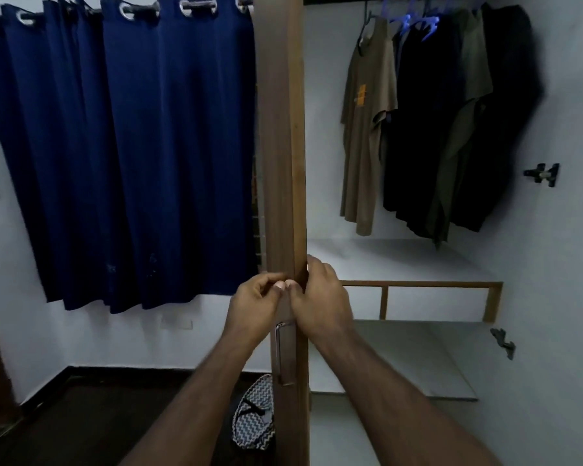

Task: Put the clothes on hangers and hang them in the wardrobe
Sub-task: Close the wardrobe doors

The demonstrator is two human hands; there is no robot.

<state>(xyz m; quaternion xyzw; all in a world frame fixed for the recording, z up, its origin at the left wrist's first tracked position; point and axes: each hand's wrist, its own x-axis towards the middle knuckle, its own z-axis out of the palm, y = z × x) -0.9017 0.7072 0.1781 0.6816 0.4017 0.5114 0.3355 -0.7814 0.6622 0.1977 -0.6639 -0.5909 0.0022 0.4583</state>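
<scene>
Dim, bluish light; soft focus throughout; wide-angle bowing at edges; dark clothes (451, 122) lose detail.

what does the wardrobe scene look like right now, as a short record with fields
door: wardrobe door seen edge-on, open
left hand: left hand on the door's outer face, fingers curled, above the metal handle
right hand: right hand grips the door edge
hanging: beige t-shirt, dark clothes and olive garment on hangers
shelf: white shelf below the clothes
left of door: blue curtain
floor: patterned bag by the door's foot
</scene>
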